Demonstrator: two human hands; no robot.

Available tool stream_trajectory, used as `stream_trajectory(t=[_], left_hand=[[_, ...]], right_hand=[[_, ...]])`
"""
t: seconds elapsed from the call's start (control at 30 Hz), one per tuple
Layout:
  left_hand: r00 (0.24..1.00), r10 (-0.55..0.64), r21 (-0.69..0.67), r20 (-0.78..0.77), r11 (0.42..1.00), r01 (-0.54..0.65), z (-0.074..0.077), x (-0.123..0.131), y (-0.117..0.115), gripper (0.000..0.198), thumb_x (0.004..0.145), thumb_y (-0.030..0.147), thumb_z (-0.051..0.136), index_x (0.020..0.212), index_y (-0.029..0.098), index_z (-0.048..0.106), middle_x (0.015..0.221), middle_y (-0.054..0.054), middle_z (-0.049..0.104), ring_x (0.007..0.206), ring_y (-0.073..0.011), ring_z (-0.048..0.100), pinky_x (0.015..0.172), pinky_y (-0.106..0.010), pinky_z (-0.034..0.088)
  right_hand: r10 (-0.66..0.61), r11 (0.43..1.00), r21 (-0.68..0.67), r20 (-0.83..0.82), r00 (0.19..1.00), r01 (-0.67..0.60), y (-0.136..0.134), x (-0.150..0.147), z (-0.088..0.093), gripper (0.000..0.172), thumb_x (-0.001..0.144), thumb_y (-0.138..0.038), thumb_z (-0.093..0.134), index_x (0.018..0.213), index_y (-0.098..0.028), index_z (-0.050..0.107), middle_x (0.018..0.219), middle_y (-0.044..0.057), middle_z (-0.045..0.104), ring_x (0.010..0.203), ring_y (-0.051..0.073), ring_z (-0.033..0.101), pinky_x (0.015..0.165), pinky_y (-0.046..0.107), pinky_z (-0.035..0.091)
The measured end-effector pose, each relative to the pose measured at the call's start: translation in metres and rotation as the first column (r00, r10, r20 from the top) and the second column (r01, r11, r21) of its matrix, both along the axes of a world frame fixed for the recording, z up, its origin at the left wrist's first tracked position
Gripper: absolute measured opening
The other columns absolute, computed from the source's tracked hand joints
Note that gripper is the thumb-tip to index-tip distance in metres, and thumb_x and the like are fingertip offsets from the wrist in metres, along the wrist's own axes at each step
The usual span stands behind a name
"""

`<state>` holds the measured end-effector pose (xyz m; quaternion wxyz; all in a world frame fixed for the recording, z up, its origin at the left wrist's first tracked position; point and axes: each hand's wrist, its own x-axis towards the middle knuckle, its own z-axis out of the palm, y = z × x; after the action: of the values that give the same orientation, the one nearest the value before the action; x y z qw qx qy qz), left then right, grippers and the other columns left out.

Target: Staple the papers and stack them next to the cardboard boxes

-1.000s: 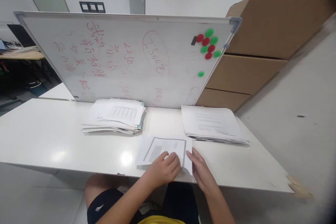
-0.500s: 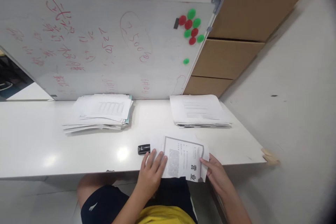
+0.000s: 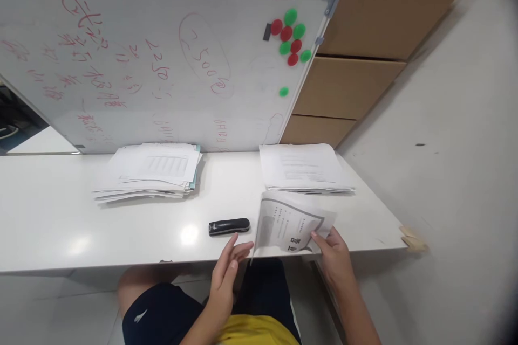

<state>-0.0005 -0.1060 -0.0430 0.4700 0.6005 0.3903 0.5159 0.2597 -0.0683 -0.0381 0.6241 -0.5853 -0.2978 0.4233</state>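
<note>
Head view: one whiteboard (image 3: 162,64) leans behind one white table (image 3: 60,226), carrying eight magnets (image 3: 290,38), four red and four green. In front of the whiteboard lie two paper stacks (image 3: 149,170). One printed sheet (image 3: 289,223) is pinched by the right hand (image 3: 334,256). One black stapler (image 3: 229,226) lies left of it. The left hand (image 3: 226,272) is open-fingered, empty.
</note>
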Motion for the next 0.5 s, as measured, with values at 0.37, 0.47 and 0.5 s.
stream_trajectory(t=[0.37,0.47,0.5], left_hand=[[0.907,0.207,0.227,-0.366,0.965,-0.128,-0.013,0.029,0.034,0.040,0.095,0.026,0.041,0.135,0.021,0.045,0.123,-0.013,0.060,0.115,-0.0241,0.057,0.095,-0.045,0.049],[0.908,0.215,0.216,-0.359,0.966,-0.144,-0.016,0.029,0.036,0.032,0.095,0.025,0.038,0.122,0.020,0.054,0.110,-0.011,0.065,0.104,-0.0228,0.062,0.089,-0.042,0.052],[0.909,0.233,0.213,-0.346,0.963,-0.166,-0.018,0.028,0.035,0.030,0.095,0.025,0.038,0.119,0.020,0.055,0.107,-0.011,0.065,0.101,-0.0225,0.062,0.087,-0.041,0.053]], right_hand=[[-0.028,0.995,0.096,0.080,0.996,0.020,-0.015,-0.005,-0.018,0.029,0.069,-0.036,0.073,0.094,-0.025,0.064,0.091,0.003,0.071,0.090,0.025,0.063,0.083,0.040,0.050],[-0.081,0.991,0.116,0.125,0.989,0.067,-0.016,-0.005,-0.020,0.029,0.068,-0.035,0.073,0.093,-0.024,0.063,0.088,0.003,0.070,0.090,0.025,0.062,0.085,0.040,0.049],[-0.098,0.988,0.130,0.112,0.989,0.084,-0.015,-0.004,-0.020,0.031,0.069,-0.035,0.073,0.096,-0.024,0.062,0.091,0.003,0.070,0.092,0.025,0.062,0.086,0.040,0.048]])
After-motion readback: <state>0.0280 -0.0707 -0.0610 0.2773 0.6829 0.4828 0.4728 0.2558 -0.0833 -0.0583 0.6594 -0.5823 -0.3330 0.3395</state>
